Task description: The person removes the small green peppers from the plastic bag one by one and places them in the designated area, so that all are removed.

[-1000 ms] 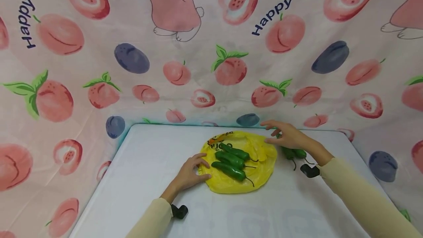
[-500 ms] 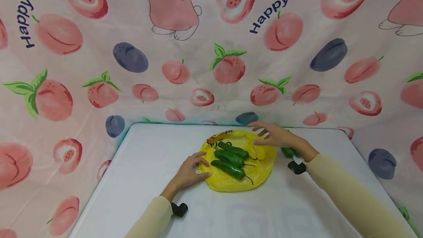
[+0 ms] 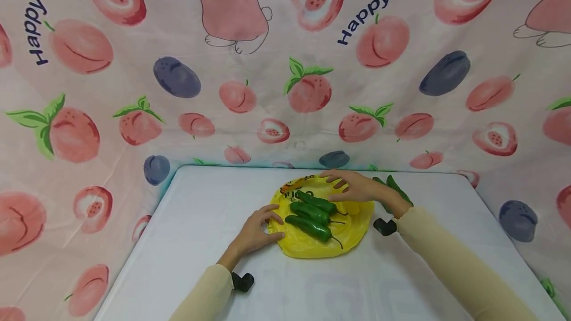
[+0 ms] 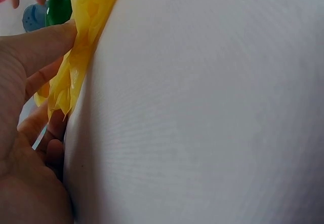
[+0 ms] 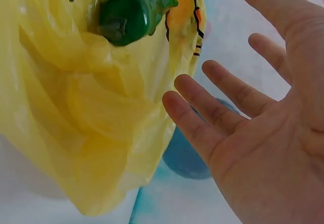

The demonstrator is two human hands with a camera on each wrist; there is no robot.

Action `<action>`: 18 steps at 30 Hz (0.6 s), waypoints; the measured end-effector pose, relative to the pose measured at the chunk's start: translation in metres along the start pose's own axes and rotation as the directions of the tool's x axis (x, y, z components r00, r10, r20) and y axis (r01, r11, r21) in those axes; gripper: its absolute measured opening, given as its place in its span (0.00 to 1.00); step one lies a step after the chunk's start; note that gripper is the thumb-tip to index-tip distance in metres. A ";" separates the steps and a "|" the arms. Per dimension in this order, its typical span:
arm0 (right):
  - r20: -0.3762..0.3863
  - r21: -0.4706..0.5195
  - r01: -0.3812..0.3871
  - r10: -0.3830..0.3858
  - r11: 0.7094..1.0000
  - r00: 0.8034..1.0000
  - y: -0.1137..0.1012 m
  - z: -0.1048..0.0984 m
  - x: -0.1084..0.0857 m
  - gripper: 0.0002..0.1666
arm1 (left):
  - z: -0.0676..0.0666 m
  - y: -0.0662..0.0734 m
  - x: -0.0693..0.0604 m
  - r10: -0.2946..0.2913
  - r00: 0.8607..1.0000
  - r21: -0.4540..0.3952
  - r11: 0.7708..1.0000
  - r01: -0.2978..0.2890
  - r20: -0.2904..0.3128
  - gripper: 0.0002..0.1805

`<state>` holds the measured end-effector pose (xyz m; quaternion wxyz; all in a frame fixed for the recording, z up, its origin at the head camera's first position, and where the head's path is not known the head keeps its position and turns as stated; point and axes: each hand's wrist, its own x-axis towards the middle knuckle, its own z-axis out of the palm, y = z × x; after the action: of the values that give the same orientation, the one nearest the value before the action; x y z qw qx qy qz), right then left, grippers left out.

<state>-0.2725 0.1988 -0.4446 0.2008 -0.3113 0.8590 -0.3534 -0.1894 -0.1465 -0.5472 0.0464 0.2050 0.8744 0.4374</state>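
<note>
Three green peppers (image 3: 312,214) lie side by side on a flattened yellow plastic bag (image 3: 308,250) on the white table. At the bag's left edge rests my left hand (image 3: 256,232), thumb and fingers spread apart. In the left wrist view its thumb (image 4: 48,41) touches the crumpled yellow edge. My right hand (image 3: 357,187) hovers over the bag's back right part, fingers extended and holding nothing. The right wrist view has its spread fingers (image 5: 197,122) beside the bag (image 5: 101,112), with a pepper (image 5: 129,19) near the top.
More green peppers (image 3: 400,189) lie on the table right of the bag, partly hidden behind my right wrist. A fruit-printed cloth (image 3: 267,88) hangs behind and at the sides of the white table (image 3: 200,202).
My right hand has moved left, from the peppers at the right to over the bag's back right part. My left hand and the three peppers on the bag have stayed put.
</note>
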 end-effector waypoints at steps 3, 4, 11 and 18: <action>0.016 0.014 -0.003 0.003 1.000 1.000 0.001 0.005 0.006 0.41 | 0.000 -0.001 0.000 -0.010 1.000 -0.001 1.000 0.010 0.004 0.12; 0.023 0.020 -0.007 0.007 1.000 1.000 0.002 0.006 0.007 0.40 | 0.000 -0.001 0.000 -0.012 1.000 -0.001 1.000 0.012 0.005 0.12; 0.070 0.037 -0.025 0.022 0.999 0.997 0.011 0.012 0.017 0.41 | 0.000 -0.001 0.001 -0.018 1.000 0.002 1.000 0.018 0.002 0.12; 0.115 0.042 -0.019 0.014 0.999 0.993 0.015 0.018 0.023 0.38 | 0.001 -0.002 0.002 -0.028 1.000 0.010 1.000 0.028 0.006 0.12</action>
<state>-0.2848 0.1828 -0.4700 0.2594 -0.3196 0.8409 -0.3514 -0.1915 -0.1467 -0.5493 0.0542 0.1943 0.8791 0.4318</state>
